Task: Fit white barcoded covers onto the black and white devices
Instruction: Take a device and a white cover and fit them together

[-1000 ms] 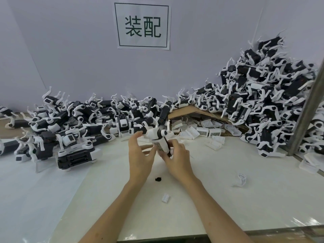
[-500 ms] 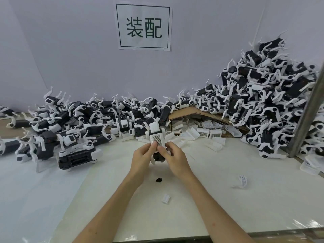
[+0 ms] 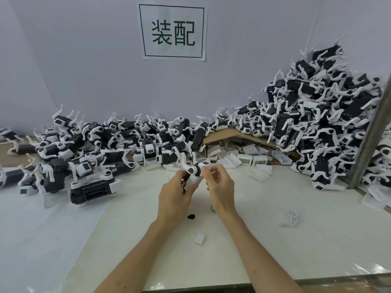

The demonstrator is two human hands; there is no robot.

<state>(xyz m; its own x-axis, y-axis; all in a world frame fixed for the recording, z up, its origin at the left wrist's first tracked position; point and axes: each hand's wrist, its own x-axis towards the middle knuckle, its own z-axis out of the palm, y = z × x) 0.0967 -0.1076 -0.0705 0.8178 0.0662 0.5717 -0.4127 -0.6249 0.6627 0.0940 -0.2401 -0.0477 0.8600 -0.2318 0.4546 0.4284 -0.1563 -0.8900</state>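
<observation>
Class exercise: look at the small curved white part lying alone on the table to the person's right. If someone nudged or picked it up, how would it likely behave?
The curved white part looks thin and hollow, so it is probably very light and would skid on the smooth table rather than resist. Its curved shape suggests that it may rock or tip when nudged. It looks like moulded plastic, so it is probably stiff, though its thin arm might flex.

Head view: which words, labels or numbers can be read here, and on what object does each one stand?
"装配": large dark characters inside a rectangular border on the white paper sign fixed to the wall.
Printed patterns on the white covers by the cardboard: too small to read.
Small label on the device held between left hand and right hand: blurred, unreadable.
</observation>
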